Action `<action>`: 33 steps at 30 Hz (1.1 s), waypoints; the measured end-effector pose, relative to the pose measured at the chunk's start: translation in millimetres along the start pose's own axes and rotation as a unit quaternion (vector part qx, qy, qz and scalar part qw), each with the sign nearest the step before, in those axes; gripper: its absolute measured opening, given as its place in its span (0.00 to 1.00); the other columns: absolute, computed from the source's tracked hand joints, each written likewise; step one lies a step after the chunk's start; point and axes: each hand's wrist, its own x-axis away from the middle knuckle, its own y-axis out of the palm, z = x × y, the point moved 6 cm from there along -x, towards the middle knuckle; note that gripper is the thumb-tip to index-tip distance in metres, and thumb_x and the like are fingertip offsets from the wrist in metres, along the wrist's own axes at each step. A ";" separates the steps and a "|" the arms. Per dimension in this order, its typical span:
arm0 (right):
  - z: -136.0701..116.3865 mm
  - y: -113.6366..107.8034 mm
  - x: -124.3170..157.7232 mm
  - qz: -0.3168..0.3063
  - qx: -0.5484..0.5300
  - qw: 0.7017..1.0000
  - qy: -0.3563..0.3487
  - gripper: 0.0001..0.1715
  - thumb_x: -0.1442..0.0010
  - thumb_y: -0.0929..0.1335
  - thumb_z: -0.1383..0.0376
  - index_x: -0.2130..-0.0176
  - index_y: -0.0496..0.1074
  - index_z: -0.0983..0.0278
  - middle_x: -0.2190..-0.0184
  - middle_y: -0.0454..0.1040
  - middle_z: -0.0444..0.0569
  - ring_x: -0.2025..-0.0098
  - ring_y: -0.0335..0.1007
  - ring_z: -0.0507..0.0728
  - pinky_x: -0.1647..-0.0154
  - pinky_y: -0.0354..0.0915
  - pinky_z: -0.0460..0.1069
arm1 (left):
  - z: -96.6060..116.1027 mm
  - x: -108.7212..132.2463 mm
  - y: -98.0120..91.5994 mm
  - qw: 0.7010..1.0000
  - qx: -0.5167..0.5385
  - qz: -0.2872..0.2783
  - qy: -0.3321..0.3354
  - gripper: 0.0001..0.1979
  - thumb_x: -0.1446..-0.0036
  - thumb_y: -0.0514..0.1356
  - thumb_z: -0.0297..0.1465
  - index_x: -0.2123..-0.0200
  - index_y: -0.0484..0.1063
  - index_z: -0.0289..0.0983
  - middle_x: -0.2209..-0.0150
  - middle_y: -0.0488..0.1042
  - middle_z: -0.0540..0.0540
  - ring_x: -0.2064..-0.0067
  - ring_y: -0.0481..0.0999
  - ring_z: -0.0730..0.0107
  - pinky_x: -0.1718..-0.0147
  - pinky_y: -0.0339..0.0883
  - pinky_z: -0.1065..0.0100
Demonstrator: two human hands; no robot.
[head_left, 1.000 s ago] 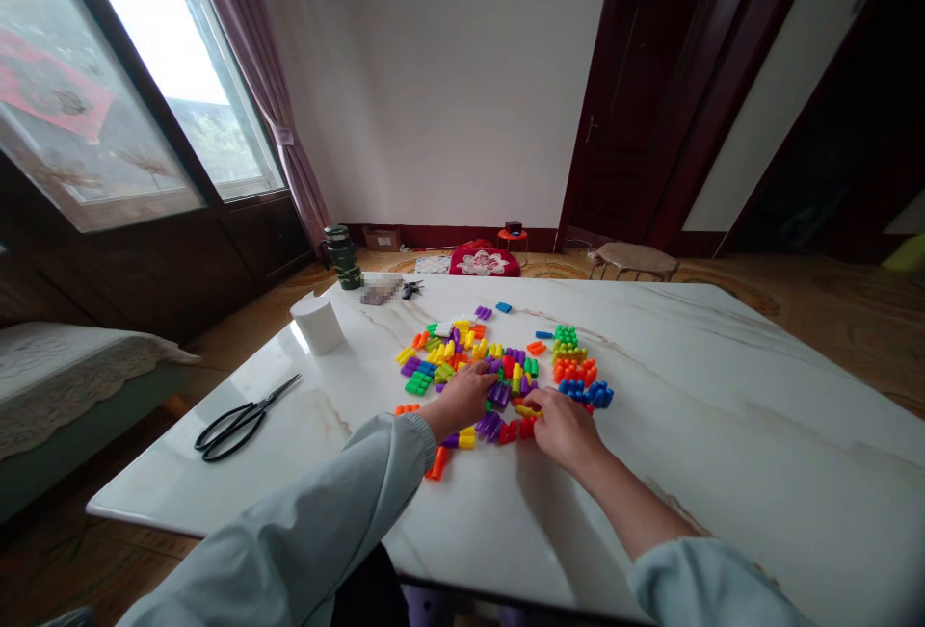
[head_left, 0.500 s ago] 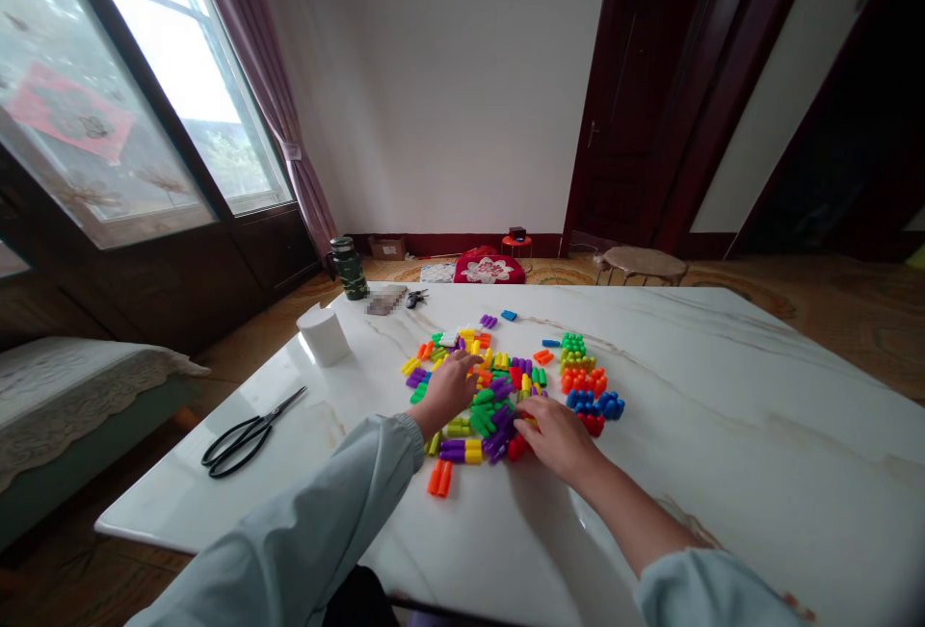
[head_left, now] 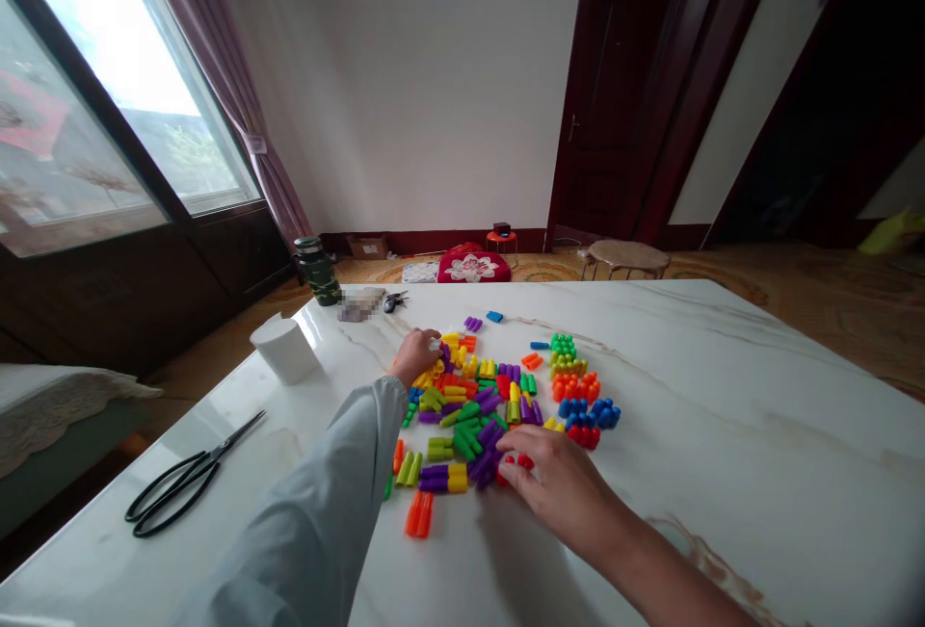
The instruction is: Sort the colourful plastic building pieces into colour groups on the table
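Over the far left of a loose pile of colourful plastic building pieces (head_left: 452, 415), my left hand (head_left: 417, 355) has its fingers curled down and closed. A bit of white shows at its fingertips, but what they hold is hidden. My right hand (head_left: 553, 473) is at the near right side of the pile, thumb and fingers bent around red building pieces (head_left: 525, 461). Purple pieces (head_left: 486, 458) lie just left of its fingertips. Beyond it, pieces stand grouped by colour: green (head_left: 563, 347), orange (head_left: 576, 386), blue (head_left: 591, 412) and red.
Black-handled scissors (head_left: 195, 475) lie on the marble-look table (head_left: 723, 396) at the left. Behind them are a white paper roll (head_left: 284, 351), a camouflage flask (head_left: 318, 273) and keys (head_left: 394, 301). An orange piece (head_left: 419, 515) lies at the near edge of the pile.
My left hand has moved from the middle of the pile to its far left edge. My right hand stays by the red pieces. The view has shifted slightly.
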 end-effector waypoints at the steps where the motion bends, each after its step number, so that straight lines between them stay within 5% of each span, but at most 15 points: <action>1: 0.7 1.1 -0.1 -0.002 0.002 1.000 0.002 0.13 0.40 0.66 0.65 0.58 0.78 0.60 0.58 0.79 0.49 0.53 0.73 0.57 0.51 0.64 0.49 | 1.8 1.6 -2.7 1.000 0.016 0.005 -0.001 0.21 0.51 0.64 0.29 0.52 0.75 0.34 0.52 0.74 0.36 0.51 0.74 0.56 0.49 0.65 0.59; 4: -0.4 1.0 0.2 -0.003 0.006 1.000 0.005 0.13 0.41 0.66 0.65 0.57 0.78 0.60 0.58 0.79 0.49 0.54 0.73 0.58 0.51 0.65 0.49 | 14.1 5.8 -16.4 0.997 0.074 -0.001 0.012 0.22 0.46 0.62 0.35 0.47 0.72 0.35 0.52 0.75 0.39 0.55 0.76 0.61 0.55 0.70 0.63; 10: -6.8 -2.7 1.8 -0.002 0.001 1.000 0.009 0.14 0.42 0.67 0.65 0.57 0.79 0.60 0.58 0.79 0.49 0.54 0.73 0.58 0.52 0.65 0.49 | 44.0 11.4 -35.3 0.980 0.108 -0.143 0.093 0.24 0.41 0.56 0.46 0.51 0.75 0.34 0.60 0.80 0.42 0.61 0.78 0.65 0.64 0.72 0.69; 15: -11.2 2.4 3.5 -0.017 0.005 1.000 -0.004 0.13 0.42 0.67 0.65 0.58 0.79 0.60 0.60 0.79 0.49 0.55 0.73 0.58 0.53 0.64 0.48 | 29.5 9.1 -26.0 0.996 -0.041 -0.045 0.058 0.18 0.41 0.55 0.32 0.50 0.74 0.35 0.52 0.77 0.38 0.50 0.75 0.58 0.51 0.67 0.62; 20: -15.8 5.7 7.1 -0.026 0.003 0.999 -0.027 0.12 0.42 0.67 0.65 0.59 0.79 0.59 0.62 0.79 0.47 0.56 0.73 0.56 0.53 0.62 0.48 | 12.0 4.4 6.1 0.988 -0.137 -0.052 0.047 0.19 0.54 0.61 0.23 0.56 0.76 0.40 0.53 0.77 0.41 0.48 0.72 0.53 0.47 0.61 0.57; 25: -18.4 8.0 8.0 -0.035 -0.001 0.999 -0.037 0.11 0.43 0.68 0.66 0.60 0.79 0.59 0.63 0.79 0.46 0.58 0.73 0.55 0.55 0.62 0.47 | 8.0 -3.6 19.2 0.983 -0.167 -0.051 0.053 0.18 0.50 0.59 0.24 0.54 0.73 0.38 0.55 0.75 0.38 0.48 0.70 0.53 0.45 0.57 0.56; 29: -15.1 8.6 7.1 -0.028 -0.004 0.999 -0.035 0.10 0.42 0.68 0.65 0.60 0.79 0.59 0.64 0.80 0.46 0.59 0.73 0.55 0.56 0.62 0.47 | 11.1 0.6 16.2 0.989 -0.135 -0.037 0.055 0.14 0.46 0.56 0.25 0.56 0.73 0.34 0.55 0.73 0.35 0.50 0.70 0.51 0.46 0.58 0.54; 33: -3.3 4.0 3.4 0.007 -0.014 1.000 0.000 0.12 0.43 0.68 0.65 0.59 0.79 0.61 0.61 0.80 0.49 0.56 0.74 0.57 0.53 0.64 0.48 | 24.8 6.6 -6.0 0.997 -0.057 -0.003 0.055 0.16 0.42 0.52 0.24 0.52 0.72 0.34 0.53 0.71 0.35 0.51 0.70 0.54 0.47 0.60 0.56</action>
